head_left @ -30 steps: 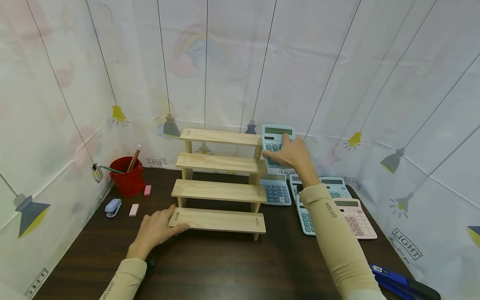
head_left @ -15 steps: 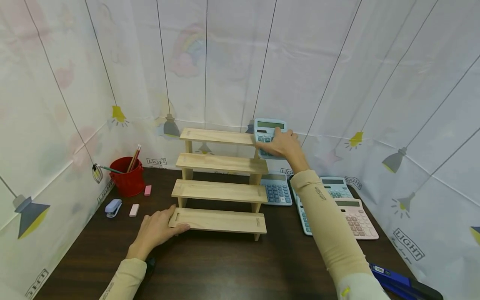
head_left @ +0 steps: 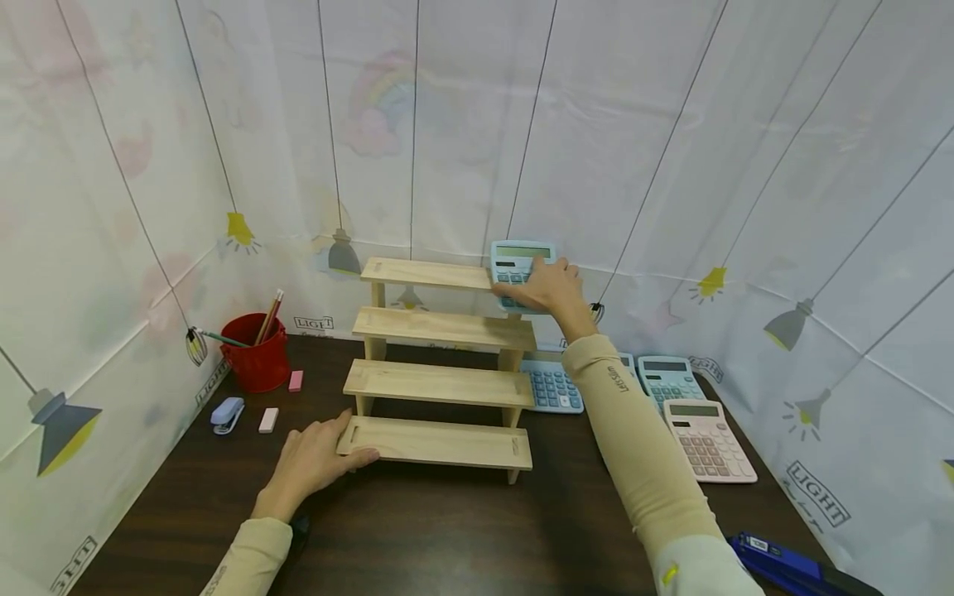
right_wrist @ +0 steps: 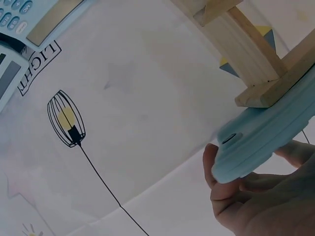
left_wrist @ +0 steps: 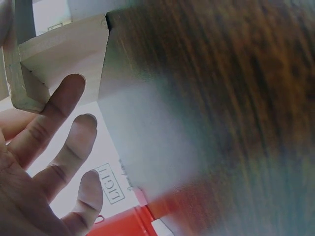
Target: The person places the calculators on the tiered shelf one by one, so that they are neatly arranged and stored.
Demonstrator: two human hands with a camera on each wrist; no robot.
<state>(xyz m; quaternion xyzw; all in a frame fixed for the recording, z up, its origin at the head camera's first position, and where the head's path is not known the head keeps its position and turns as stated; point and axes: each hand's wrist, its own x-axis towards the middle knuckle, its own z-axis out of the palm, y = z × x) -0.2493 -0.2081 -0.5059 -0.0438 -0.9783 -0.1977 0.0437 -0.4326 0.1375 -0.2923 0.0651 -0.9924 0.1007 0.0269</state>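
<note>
A four-tier wooden step stand [head_left: 440,383] stands on the dark table in the head view. At the left end of its lowest step, my left hand [head_left: 316,455] grips the board, thumb along the front edge and index finger behind. The left wrist view shows the other fingers [left_wrist: 83,135] spread beside the stand's wooden end [left_wrist: 74,54]. My right hand [head_left: 551,290] holds a light blue calculator [head_left: 514,251], display up, over the right end of the top step. In the right wrist view, the calculator's edge [right_wrist: 266,142] lies right against the top board, with fingers curled round its corner.
Right of the stand are a blue calculator [head_left: 555,389], a light blue one [head_left: 667,377] and a pink one [head_left: 708,439]. A red bucket [head_left: 257,364] with pencils, a small stapler [head_left: 226,414] and two erasers [head_left: 268,420] sit left. A long blue tool [head_left: 790,567] lies front right.
My right hand has carried the light blue calculator leftward, from beside the stand to over the right end of the top step. The left hand has stayed on the lowest step.
</note>
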